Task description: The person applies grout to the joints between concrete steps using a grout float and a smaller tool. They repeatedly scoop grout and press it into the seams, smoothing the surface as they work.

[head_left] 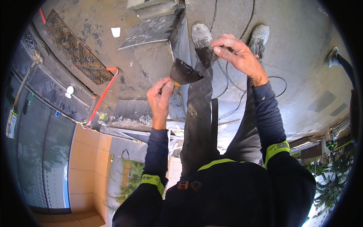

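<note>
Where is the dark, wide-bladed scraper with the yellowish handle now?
In the head view's upper middle, the scraper is in the left hand, below and left of the dark, flat blade in the right hand.

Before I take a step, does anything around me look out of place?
Yes: thin black cables sprawl uncoiled in loose curves across the grey floor, passing between the dusty grey shoes; they might catch a foot. A small white scrap also stands out, bright against the grimy brown ground.
</note>
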The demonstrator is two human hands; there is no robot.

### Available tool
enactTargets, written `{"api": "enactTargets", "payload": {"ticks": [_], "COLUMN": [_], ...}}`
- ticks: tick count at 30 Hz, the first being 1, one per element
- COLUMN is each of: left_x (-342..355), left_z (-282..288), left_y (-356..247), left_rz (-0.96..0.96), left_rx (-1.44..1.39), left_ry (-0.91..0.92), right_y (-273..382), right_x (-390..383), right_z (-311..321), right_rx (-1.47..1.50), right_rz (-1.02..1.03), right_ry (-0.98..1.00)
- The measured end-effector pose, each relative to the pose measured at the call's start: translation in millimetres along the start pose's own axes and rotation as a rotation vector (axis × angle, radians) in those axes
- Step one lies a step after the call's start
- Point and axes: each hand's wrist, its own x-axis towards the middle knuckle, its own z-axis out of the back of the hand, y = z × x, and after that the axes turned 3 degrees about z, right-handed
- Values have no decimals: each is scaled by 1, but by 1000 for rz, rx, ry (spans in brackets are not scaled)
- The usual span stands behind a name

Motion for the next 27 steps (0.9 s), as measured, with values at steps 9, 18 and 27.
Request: {"api": "enactTargets", "payload": {"ticks": [9,18,27], "left_x": [30,41,106], "left_z": [6,-69,-269], "left_y": [-34,-71,-119], "left_rz": [-190,-323,-651], "left_rx": [107,-6,-173], "left_ry": [286,50,129], "right_y": [77,-77,-136], "right_x": [12,41,55], "right_z": [61,24,-83], "right_rx": [-583,-102,184], "right_rz": [297,-236,-211], "right_ry": [377,-343,-454]}}
